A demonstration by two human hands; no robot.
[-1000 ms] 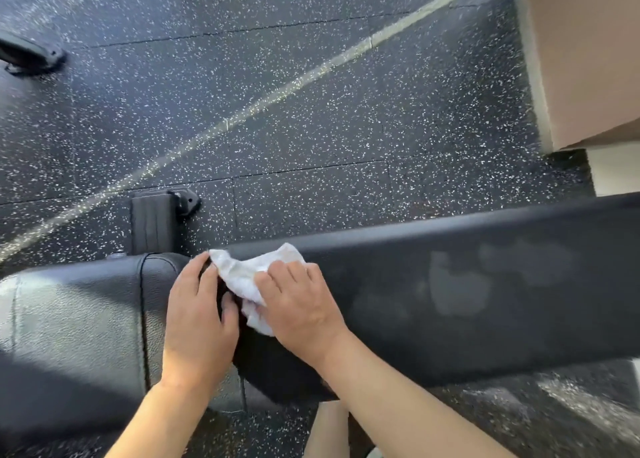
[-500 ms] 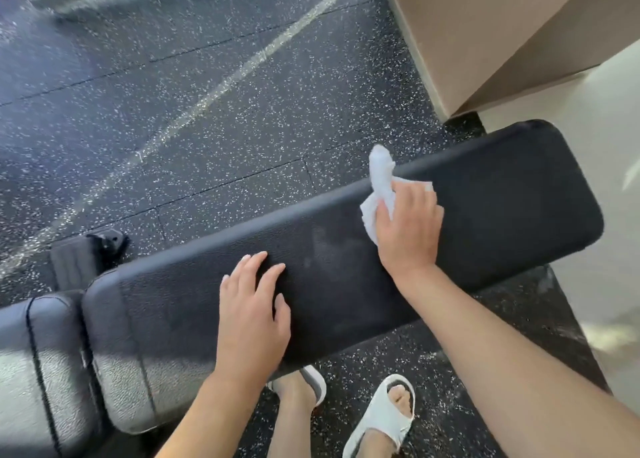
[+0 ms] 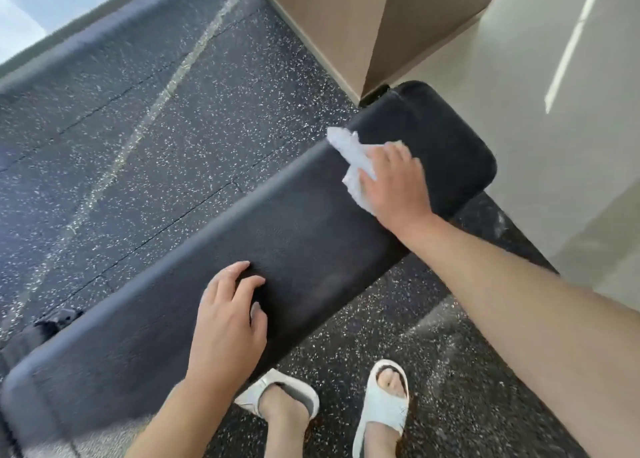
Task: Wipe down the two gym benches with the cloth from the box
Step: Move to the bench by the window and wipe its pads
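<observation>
A long black padded gym bench runs diagonally from lower left to upper right. My right hand presses a crumpled white cloth flat on the pad near its far right end, fingers spread over the cloth. My left hand rests on the middle of the pad near its front edge, fingers slightly bent, holding nothing. Only this one bench shows.
Dark speckled rubber floor with a pale painted line lies beyond the bench. A tan wall corner and a pale wall stand close to the bench's right end. My feet in white slides are just below the bench.
My right hand has swept the cloth along the pad from the seat joint toward the far right end. My left hand has shifted right along the pad. The view has followed rightward.
</observation>
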